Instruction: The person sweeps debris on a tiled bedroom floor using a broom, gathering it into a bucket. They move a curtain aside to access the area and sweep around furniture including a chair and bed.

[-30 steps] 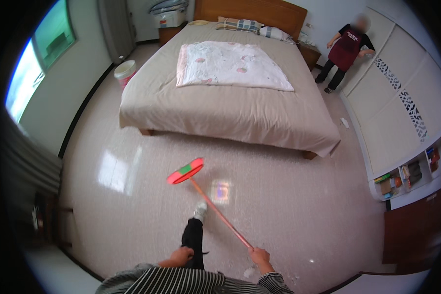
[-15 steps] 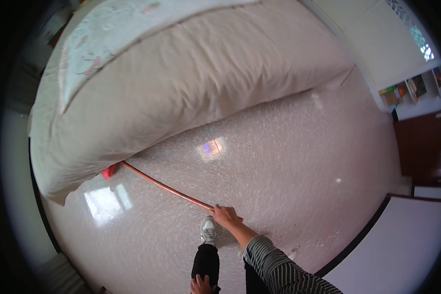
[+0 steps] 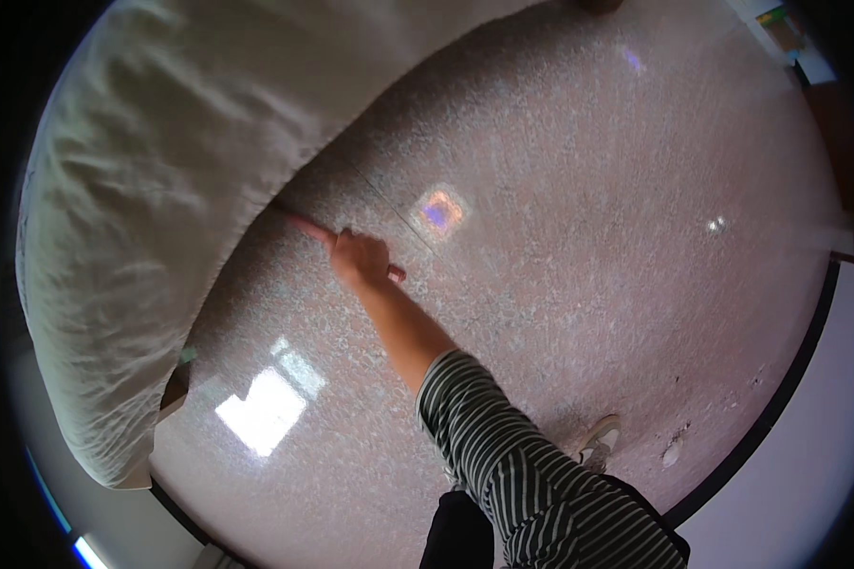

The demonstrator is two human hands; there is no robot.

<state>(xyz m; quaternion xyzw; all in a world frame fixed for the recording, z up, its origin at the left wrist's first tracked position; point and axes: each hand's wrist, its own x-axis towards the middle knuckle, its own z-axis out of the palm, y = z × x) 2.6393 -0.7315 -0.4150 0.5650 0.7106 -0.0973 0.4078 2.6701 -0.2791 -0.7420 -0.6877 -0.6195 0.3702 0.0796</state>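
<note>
My right hand (image 3: 361,258), at the end of a striped sleeve, is closed round the reddish handle of a broom (image 3: 306,226). The handle's capped end sticks out past my fist, low above the floor (image 3: 541,303). Its other end runs beneath the hanging beige cover of a bed (image 3: 161,161), so the broom's head is hidden. My left hand does not show.
A small pale scrap (image 3: 672,450) and specks lie on the floor near my shoe (image 3: 600,441). Beneath the cover's left end a brown object (image 3: 175,389) shows in part. A white wall with dark skirting (image 3: 731,474) bounds the lower right.
My right hand has pushed the broom forward and left, under the bed. The red broom head has gone out of sight. My left hand has left the view, and the bed appears closer.
</note>
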